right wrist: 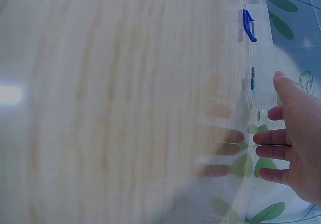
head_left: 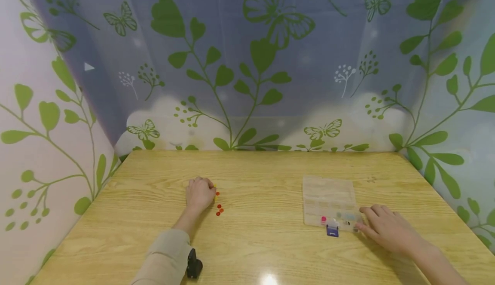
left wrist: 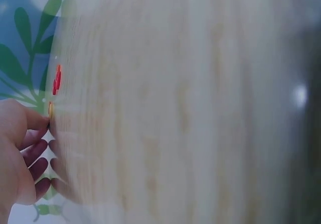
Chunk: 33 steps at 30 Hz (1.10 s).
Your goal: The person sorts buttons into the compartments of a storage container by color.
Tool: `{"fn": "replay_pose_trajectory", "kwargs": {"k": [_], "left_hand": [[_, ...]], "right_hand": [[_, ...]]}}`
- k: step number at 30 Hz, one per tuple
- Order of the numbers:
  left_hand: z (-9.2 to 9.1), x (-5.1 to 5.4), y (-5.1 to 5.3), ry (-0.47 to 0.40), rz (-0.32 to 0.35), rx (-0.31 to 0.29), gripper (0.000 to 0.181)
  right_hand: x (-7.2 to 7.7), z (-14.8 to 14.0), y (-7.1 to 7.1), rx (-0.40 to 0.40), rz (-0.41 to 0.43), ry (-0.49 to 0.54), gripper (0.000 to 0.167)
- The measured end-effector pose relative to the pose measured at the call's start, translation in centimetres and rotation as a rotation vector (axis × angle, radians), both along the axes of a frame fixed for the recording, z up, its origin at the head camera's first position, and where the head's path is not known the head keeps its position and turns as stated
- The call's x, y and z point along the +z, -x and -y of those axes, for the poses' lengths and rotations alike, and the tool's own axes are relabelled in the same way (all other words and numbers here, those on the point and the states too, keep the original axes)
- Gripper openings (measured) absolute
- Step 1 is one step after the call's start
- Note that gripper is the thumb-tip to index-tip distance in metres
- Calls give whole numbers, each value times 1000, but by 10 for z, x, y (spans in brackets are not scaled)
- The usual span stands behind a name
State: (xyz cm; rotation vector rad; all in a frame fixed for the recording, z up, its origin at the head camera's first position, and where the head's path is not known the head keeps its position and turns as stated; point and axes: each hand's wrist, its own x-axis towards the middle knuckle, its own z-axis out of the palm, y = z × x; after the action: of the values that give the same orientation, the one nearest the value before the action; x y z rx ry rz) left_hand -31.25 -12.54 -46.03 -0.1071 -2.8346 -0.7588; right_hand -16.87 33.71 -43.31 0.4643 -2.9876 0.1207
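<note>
Left of the middle, my left hand (head_left: pixel 200 194) is low over the table, thumb and forefinger brought together at a small yellow disc (head_left: pixel 215 185). Its other fingers curl loosely in the left wrist view. Beside that hand lie several small red discs (head_left: pixel 219 206) and another yellow bit. To the right, a clear plastic compartment box (head_left: pixel 309 212) lies with its lid (head_left: pixel 328 188) laid back, a blue latch (head_left: pixel 332 231) at its front. My right hand (head_left: pixel 390 228) rests at the box's right end, fingers spread, thumb near the front corner. It holds nothing.
A pink piece (head_left: pixel 323 219) and other small pieces sit in the box's front compartments. The wooden table (head_left: pixel 255 242) meets a leaf-patterned curtain (head_left: pixel 247 70) at the back and sides. A black device (head_left: pixel 194 265) is at the left sleeve.
</note>
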Motion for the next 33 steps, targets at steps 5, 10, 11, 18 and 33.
{"fn": "replay_pose_trajectory", "kwargs": {"k": [5, 10, 11, 18, 33], "left_hand": [[0, 1, 0, -9, 4, -19, 8], [-1, -1, 0, -30, 0, -31, 7], [-1, -1, -1, -33, -2, -32, 6], [2, -2, -1, -42, -15, -56, 7], [9, 9, 0, -141, -7, -48, 11]], "right_hand": [[-1, -1, -1, 4, -4, 6, 48], [-3, -3, -1, 35, -94, -40, 44], [-4, -3, -1, 41, -119, -53, 43], [-4, -2, 2, 71, -211, -92, 39], [-1, 8, 4, -17, -119, -107, 51]]}}
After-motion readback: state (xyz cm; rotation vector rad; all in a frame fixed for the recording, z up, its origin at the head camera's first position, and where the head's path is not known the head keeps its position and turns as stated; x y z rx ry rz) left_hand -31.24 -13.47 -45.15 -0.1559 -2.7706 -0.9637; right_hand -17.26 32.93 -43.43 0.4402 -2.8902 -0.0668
